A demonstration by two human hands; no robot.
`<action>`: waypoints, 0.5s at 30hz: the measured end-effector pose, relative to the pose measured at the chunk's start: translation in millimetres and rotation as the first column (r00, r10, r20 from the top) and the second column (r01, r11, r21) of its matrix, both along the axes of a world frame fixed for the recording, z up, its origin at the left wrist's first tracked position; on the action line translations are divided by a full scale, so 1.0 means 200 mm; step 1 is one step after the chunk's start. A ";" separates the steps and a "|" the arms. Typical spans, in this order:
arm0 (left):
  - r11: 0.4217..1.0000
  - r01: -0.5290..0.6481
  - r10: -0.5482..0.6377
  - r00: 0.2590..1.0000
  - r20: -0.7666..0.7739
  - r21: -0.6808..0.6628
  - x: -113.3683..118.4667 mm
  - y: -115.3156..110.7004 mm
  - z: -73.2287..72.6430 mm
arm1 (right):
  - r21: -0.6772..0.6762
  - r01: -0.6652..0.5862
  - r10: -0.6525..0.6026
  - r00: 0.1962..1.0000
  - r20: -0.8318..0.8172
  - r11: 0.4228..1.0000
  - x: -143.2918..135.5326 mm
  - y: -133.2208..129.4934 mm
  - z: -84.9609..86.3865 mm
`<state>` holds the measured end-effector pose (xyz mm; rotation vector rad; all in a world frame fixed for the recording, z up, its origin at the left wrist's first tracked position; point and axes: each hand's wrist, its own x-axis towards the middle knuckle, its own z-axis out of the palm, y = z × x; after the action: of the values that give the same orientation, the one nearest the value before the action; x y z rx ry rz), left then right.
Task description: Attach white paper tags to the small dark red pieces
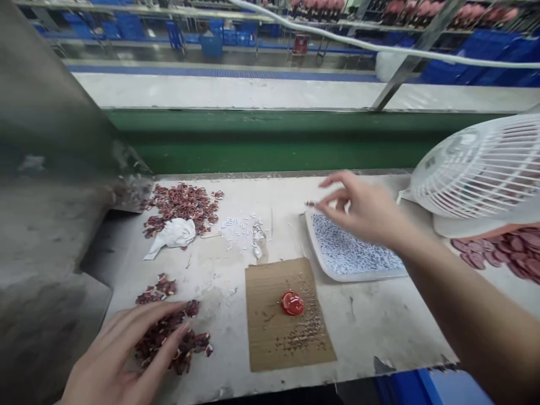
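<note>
Dark-red small parts (172,337) lie heaped near the front left corner of the surface (379,326); the left hand (122,354) rests flat on that heap, fingers spread and holding nothing that shows; a second, larger heap of red parts (181,205) sits toward the back left, with a crumpled white cloth (175,233) touching its front edge; scattered white bits (242,230) lie just right of the cloth; the right hand (363,211) hovers over the back edge of a white tray (329,267) of pale specks, thumb and forefinger pinched on a tiny piece (310,203); a cardboard sheet (287,337) near the front edge carries a red disc (292,304); a white fan (481,169) stands at the right edge.
</note>
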<state>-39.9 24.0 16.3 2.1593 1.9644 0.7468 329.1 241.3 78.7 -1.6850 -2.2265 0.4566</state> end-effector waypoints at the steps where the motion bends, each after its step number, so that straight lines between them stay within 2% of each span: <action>1: 1.000 0.003 -0.002 0.998 -0.055 0.014 -0.05 0.03 -0.01 | 0.027 0.047 -0.049 0.997 0.066 0.999 -0.02 0.19 -0.01; 3: 1.000 0.023 -0.021 0.993 -0.117 0.019 -0.10 0.09 -0.03 | 0.051 0.126 -0.133 0.975 0.178 0.991 -0.07 0.51 -0.07; 4: 0.999 0.039 -0.037 0.991 -0.128 0.013 -0.11 0.11 -0.05 | 0.053 0.161 -0.168 0.960 0.222 0.986 -0.10 0.62 -0.10; 5: 0.998 0.060 -0.059 0.989 -0.134 0.004 -0.10 0.13 -0.06 | 0.047 0.187 -0.193 0.947 0.256 0.981 -0.11 0.70 -0.14; 7: 0.993 0.115 -0.115 0.983 -0.145 -0.014 -0.08 0.16 -0.08 | 0.034 0.217 -0.217 0.932 0.290 0.976 -0.11 0.77 -0.18; 10: 0.981 0.194 -0.195 0.968 -0.160 -0.027 -0.06 0.18 -0.07 | 0.037 0.214 -0.216 0.936 0.276 0.976 0.01 0.67 -0.13; 13: 0.967 0.256 -0.256 0.955 -0.153 -0.023 -0.06 0.20 -0.06 | 0.011 0.175 -0.172 0.951 0.257 0.984 0.21 0.39 -0.02; 15: 0.958 0.285 -0.285 0.948 -0.144 -0.021 -0.06 0.22 -0.06 | -0.066 0.118 -0.098 0.962 0.254 0.991 0.36 0.17 0.01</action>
<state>-52.8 68.3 3.5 2.4882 1.6535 0.5553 400.1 274.6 80.0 -1.9936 -2.2987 0.3256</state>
